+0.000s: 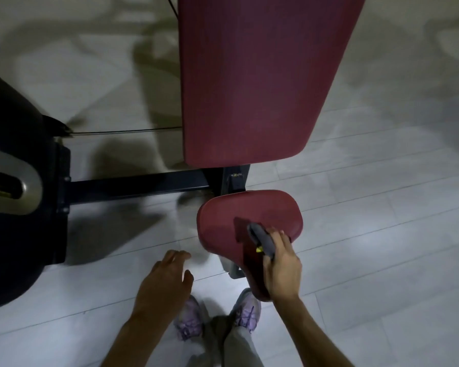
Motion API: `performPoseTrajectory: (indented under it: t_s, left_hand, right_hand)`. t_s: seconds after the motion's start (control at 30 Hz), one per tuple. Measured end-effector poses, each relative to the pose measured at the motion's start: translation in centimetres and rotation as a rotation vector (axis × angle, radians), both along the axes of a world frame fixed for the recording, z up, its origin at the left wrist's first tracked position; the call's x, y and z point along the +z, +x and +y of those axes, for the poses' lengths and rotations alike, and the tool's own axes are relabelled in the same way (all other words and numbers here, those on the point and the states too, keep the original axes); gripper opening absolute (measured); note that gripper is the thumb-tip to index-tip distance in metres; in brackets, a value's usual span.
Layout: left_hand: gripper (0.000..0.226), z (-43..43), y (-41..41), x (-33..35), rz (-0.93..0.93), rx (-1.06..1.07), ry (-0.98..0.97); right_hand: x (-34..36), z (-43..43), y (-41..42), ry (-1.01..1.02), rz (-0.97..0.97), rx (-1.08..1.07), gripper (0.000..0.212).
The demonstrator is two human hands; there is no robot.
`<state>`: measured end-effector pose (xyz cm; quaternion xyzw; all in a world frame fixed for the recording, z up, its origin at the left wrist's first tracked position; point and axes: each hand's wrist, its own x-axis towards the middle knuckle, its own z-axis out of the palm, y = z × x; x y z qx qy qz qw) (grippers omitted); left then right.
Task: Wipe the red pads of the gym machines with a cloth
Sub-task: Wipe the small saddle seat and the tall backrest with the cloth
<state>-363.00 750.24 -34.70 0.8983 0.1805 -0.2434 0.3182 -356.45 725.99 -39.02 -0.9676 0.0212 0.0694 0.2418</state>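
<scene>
Head view: right hand (281, 263) grips cloth (263, 238) on seat pad (223, 221); left hand (164, 279) open, empty.

Through the head camera I look down at my own body. Both forearms are bare to the bottom edge of the view, with no sleeves, watch or rings visible. My left hand (167, 279) and right hand (282, 268) are ungloved. Below them I see light grey trousers (236, 345), loose at the hem, and lilac lace-up trainers (245, 312) with pale purple laces and slightly darker purple panels.
</scene>
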Motion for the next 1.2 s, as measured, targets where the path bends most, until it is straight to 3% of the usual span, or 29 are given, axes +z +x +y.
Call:
performPoseTrajectory:
  t_s: [0.07,0.17,0.23,0.3,0.4,0.5,0.6,0.7,0.77,0.83,1.0,1.1,1.2]
  left_hand:
    - [0.038,0.3,-0.4,0.1,-0.007,0.011,0.024]
    - [0.037,1.1,-0.9,0.0,-0.016,0.028,0.037]
    - [0.036,1.6,-1.4,-0.2,-0.003,0.016,0.049]
    - [0.035,2.2,-1.9,-0.5,0.002,-0.005,0.062]
    - [0.036,2.8,-2.9,-1.0,-0.016,-0.035,0.072]
    - [0.037,2.2,-3.8,-1.0,-0.038,-0.052,0.08]
    - [0.053,0.8,-4.8,0.1,-0.033,-0.076,0.085]
    - [0.062,-1.0,-6.3,1.1,-0.063,-0.076,0.071]
    - [0.045,-2.2,-7.1,2.4,-0.072,-0.071,0.093]
    - [0.035,-3.6,-7.8,4.3,-0.088,-0.064,0.086]
    - [0.037,-7.2,-11.2,10.8,-0.188,0.0,0.005]
    - [0.037,-9.7,-13.3,16.5,-0.253,0.067,-0.115]
    - [0.042,-11.8,-16.0,22.8,-0.341,0.106,-0.183]
  right_hand:
    - [-0.5,3.7,3.4,0.019,0.067,0.097,0.055]
    - [-1.9,9.8,6.3,-0.004,0.253,0.489,0.065]
    - [-3.0,12.2,5.9,-0.231,0.333,0.835,0.065]
    - [-3.9,12.2,4.3,-0.43,0.29,1.041,0.065]
    - [-4.1,8.6,2.1,-0.424,0.183,1.066,0.064]
    - [-3.7,2.9,0.2,-0.449,0.025,1.113,0.047]
    - [-1.8,-3.0,-2.3,-0.508,0.101,1.142,0.051]
    - [0.4,-6.9,-5.1,-0.474,0.183,1.048,0.058]
    - [1.8,-8.2,-6.8,-0.387,0.215,0.919,0.056]
    - [3.8,-9.0,-8.5,-0.23,0.21,0.735,0.053]
    - [13.1,-8.7,-11.8,0.237,0.379,0.151,0.033]
    - [19.3,-8.4,-13.5,0.521,0.313,0.002,0.022]
    - [25.8,-7.7,-15.7,0.732,0.271,-0.092,0.027]
